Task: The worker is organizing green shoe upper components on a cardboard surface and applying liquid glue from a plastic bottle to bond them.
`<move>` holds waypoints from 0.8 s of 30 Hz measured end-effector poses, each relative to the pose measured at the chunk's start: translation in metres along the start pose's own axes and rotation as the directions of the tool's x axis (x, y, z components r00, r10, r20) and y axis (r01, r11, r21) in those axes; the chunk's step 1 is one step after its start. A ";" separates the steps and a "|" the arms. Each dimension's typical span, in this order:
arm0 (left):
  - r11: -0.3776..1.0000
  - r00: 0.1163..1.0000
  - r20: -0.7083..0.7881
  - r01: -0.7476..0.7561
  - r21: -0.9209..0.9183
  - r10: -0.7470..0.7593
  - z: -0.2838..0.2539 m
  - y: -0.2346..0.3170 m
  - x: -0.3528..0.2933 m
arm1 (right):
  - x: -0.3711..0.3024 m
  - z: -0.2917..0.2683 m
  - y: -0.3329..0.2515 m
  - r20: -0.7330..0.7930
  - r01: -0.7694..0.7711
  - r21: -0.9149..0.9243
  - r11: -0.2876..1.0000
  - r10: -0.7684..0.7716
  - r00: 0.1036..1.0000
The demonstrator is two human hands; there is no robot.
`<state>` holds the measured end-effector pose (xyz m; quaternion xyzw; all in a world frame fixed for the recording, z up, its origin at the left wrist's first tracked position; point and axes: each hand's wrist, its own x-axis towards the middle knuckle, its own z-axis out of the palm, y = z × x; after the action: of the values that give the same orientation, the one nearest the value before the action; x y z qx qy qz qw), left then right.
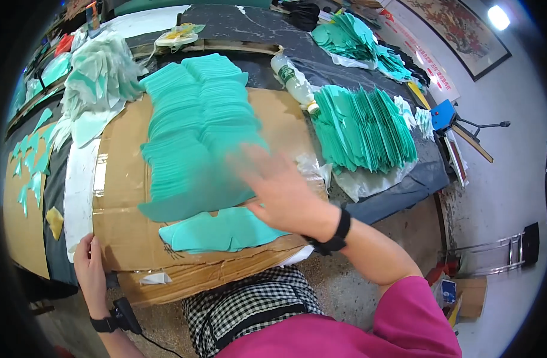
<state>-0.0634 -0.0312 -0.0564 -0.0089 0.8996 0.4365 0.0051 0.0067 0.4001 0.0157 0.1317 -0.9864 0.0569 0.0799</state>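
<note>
Pieces of sheet material [196, 113], mint green, thin, matt, curve-edged; fanned in overlapping rows with a furrow down the middle; at 10 o'clock, on brown cardboard [121, 179] laid over a dark table [243, 24]. Loose flat pieces [219, 231], same green, wavy outline, at 7 to 8 o'clock, just beside the fan's near end. Upright-leaning stack [366, 128], deeper green, at 2 o'clock, on clear plastic.

Right hand [282, 188]: over the fan's near right side, at the centre; thumb spread from blurred fingers; contact with the sheets, cannot tell. Left hand [88, 262]: at 8 o'clock, at the cardboard's near left corner; whether pinching it, cannot tell.

Writing: red characters on a pale banner [425, 59], between 1 and 2 o'clock; green label on a clear bottle [291, 80] at 12 o'clock, print too small; dark marks on cardboard beside the loose pieces' left end.

Edges and room: bare cardboard strip at 9 o'clock, left of the fan; another patch at 12 o'clock, between fan and bottle; ragged layered near edge at 7 o'clock, just beyond the loose pieces.
</note>
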 end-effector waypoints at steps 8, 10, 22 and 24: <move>0.993 0.993 0.001 0.117 -0.016 -0.117 -0.003 0.012 -0.007 | 0.039 -0.108 0.171 -0.027 -0.439 0.311 0.843 0.470 0.882; 0.993 0.994 -0.002 0.111 0.027 -0.111 -0.003 0.021 -0.007 | 0.065 -0.102 0.209 0.003 -0.475 0.273 0.836 0.493 0.870; 0.918 0.928 -0.069 0.348 -0.190 -0.366 -0.009 0.066 -0.009 | 0.159 -0.005 0.281 0.247 -0.726 -0.110 0.679 0.726 0.642; 0.946 0.951 -0.106 0.268 -0.180 -0.290 -0.015 0.053 -0.011 | 0.162 0.006 0.279 0.197 -0.723 -0.143 0.676 0.735 0.649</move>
<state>-0.0538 -0.0099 -0.0052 -0.1652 0.8489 0.5020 0.0073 -0.2234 0.6260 0.0120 -0.2718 -0.9592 0.0429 -0.0654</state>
